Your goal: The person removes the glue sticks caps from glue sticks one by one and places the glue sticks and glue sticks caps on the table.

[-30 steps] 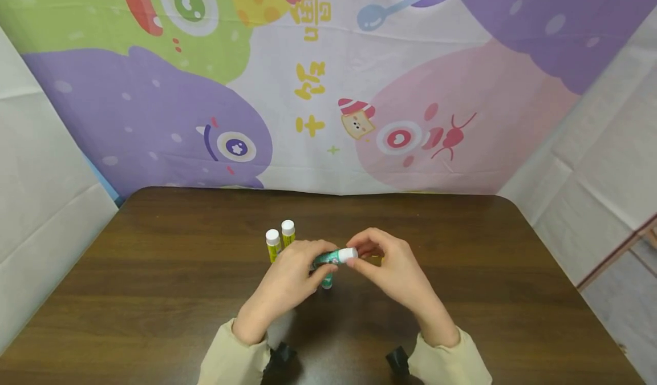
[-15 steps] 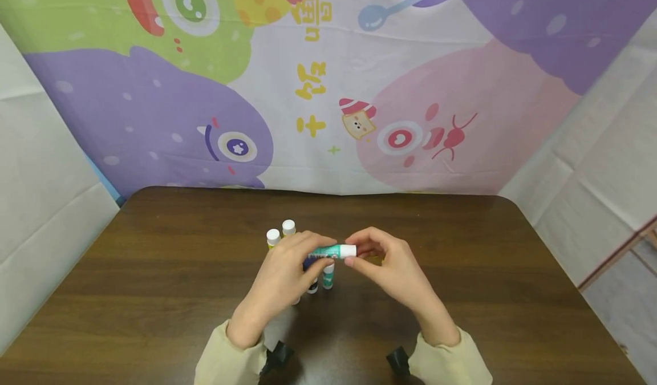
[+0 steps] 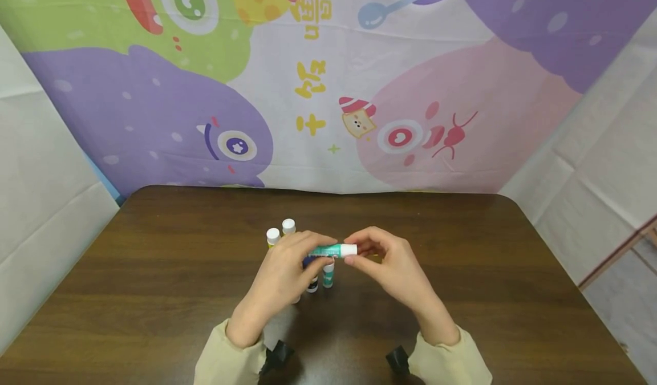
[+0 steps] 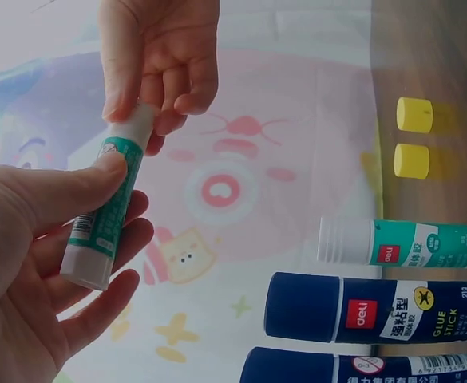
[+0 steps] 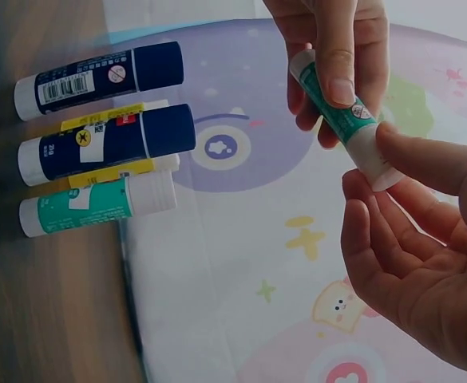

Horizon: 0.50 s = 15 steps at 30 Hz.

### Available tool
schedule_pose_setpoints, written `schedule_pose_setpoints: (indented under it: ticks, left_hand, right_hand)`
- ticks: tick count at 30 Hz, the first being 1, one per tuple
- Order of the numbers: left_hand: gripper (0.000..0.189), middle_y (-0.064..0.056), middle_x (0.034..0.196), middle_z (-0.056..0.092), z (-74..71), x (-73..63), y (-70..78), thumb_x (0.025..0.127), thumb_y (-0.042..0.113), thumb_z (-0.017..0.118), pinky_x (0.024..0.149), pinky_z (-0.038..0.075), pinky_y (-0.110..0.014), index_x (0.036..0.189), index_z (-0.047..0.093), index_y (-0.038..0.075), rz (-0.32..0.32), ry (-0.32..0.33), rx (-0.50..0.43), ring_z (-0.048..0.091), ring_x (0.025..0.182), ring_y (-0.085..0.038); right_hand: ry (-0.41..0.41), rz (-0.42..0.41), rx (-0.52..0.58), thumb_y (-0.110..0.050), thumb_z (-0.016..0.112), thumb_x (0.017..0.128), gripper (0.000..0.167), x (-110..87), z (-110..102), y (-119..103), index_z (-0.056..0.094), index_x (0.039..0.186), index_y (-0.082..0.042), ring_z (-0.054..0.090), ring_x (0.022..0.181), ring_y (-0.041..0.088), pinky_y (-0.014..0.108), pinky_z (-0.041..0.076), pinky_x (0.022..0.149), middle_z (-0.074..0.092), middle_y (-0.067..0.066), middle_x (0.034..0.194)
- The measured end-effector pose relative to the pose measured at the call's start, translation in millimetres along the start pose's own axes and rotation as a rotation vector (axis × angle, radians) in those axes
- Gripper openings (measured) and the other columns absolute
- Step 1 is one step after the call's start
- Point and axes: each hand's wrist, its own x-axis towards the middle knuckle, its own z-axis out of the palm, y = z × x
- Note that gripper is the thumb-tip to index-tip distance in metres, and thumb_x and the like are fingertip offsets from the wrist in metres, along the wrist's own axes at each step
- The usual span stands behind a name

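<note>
The left hand (image 3: 284,271) is curled round the body of a green glue stick (image 3: 325,251), presumably to steady it while leaving its white end (image 3: 349,250) free for the right hand (image 3: 392,268), whose thumb and fingers pinch it. The stick hangs level above the table (image 3: 462,219), roughly parallel with its far edge. Well in from that edge stand navy sticks (image 4: 301,307), yellow sticks (image 3: 274,237) and a second green stick (image 3: 328,278), apparently balanced on flat ends; two yellow caps (image 4: 414,116) sit nearer the right edge.
</note>
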Motion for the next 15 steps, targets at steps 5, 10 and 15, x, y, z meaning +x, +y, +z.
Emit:
schedule_pose_setpoints:
  ticks: [5, 10, 15]
  left_hand:
    - [0.024, 0.008, 0.086, 0.066, 1.2, -0.3, -1.1, 0.075, 0.017, 0.074, 0.064, 0.044, -0.022, 0.098, 0.067, 0.016, -0.023, -0.009, -0.012, 0.055, 0.072, -0.003]
    - [0.024, 0.008, 0.087, 0.065, 1.0, -0.6, -1.2, 0.076, 0.016, 0.073, 0.064, 0.045, -0.022, 0.099, 0.067, 0.016, -0.050, -0.020, -0.009, 0.054, 0.073, -0.003]
    - [0.025, 0.008, 0.087, 0.063, 0.0, 0.2, -1.2, 0.075, 0.014, 0.074, 0.061, 0.044, -0.022, 0.098, 0.066, 0.016, -0.082, -0.023, -0.014, 0.053, 0.070, -0.005]
  right_hand:
    - [0.006, -0.004, -0.012, -0.016, 0.073, 0.076, 0.020, 0.0, -0.7, 0.1, 0.065, 0.095, -0.013, 0.061, 0.077, 0.010, 0.028, 0.051, 0.072, 0.065, -0.002, 0.089]
    - [0.017, -0.015, -0.025, -0.015, 0.073, 0.075, 0.021, 0.1, -2.4, 0.5, 0.066, 0.095, -0.013, 0.061, 0.076, 0.010, 0.030, 0.051, 0.073, 0.065, -0.002, 0.089]
    - [0.029, -0.009, -0.032, -0.014, 0.073, 0.075, 0.021, 0.1, -4.5, 2.2, 0.066, 0.095, -0.013, 0.061, 0.077, 0.010, 0.035, 0.052, 0.073, 0.065, -0.002, 0.090]
